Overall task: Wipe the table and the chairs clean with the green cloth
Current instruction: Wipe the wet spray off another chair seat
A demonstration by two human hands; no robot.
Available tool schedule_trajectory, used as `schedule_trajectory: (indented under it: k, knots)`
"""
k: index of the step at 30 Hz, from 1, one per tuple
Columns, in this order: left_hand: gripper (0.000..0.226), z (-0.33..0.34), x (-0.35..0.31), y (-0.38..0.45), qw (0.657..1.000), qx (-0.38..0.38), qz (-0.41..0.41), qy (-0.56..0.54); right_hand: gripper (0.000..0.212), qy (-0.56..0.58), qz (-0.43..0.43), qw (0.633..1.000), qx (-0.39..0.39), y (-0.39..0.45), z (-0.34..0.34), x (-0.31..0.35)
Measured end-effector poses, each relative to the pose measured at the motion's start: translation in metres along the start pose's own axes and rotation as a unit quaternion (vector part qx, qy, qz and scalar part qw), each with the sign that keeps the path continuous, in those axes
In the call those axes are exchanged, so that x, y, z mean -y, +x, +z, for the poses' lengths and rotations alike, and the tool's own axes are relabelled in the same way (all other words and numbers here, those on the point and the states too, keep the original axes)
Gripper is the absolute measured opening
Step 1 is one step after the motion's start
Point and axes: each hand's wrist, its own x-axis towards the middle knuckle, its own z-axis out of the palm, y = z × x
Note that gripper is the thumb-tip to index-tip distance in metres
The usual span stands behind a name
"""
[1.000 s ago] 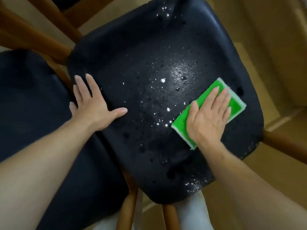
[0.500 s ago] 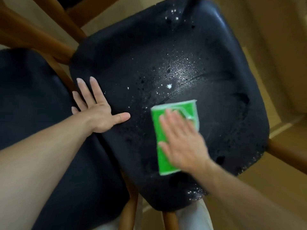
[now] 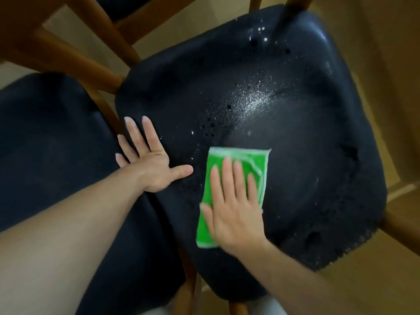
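Fingers straight, the right hand (image 3: 231,208) presses the folded green cloth (image 3: 236,189) flat on the black chair seat (image 3: 306,155) beneath its palm to scrub, while the left hand (image 3: 150,167), spread flat beside it, likely steadies the chair.

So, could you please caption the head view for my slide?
Right hand presses green cloth on wet black seat; left hand steadies it.

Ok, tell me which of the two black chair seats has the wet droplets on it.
The right seat, under the green cloth and both hands. Droplets glisten across its middle and far edge; the left seat looks dry.
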Motion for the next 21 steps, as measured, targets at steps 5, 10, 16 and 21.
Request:
schedule_trajectory:
  k: [5, 10, 16, 21]
  knots:
    - [0.133, -0.001, 0.0, 0.003, 1.0, 0.021, -0.003, -0.003, 0.067, 0.004, -0.094, 0.995, 0.018, -0.026, -0.006, -0.061]
    - [0.133, 0.001, 0.002, 0.007, 1.0, 0.019, -0.002, -0.005, 0.072, 0.029, 0.225, 0.972, -0.057, 0.085, -0.044, -0.11]
    - [0.135, 0.001, 0.002, 0.007, 1.0, 0.015, 0.001, 0.0, 0.071, 0.013, 0.171, 0.984, -0.049, 0.109, -0.036, -0.031]
    - [0.135, 0.001, 0.001, 0.008, 1.0, 0.026, -0.006, 0.001, 0.066, -0.048, -0.156, 0.986, 0.03, -0.005, -0.004, -0.017]
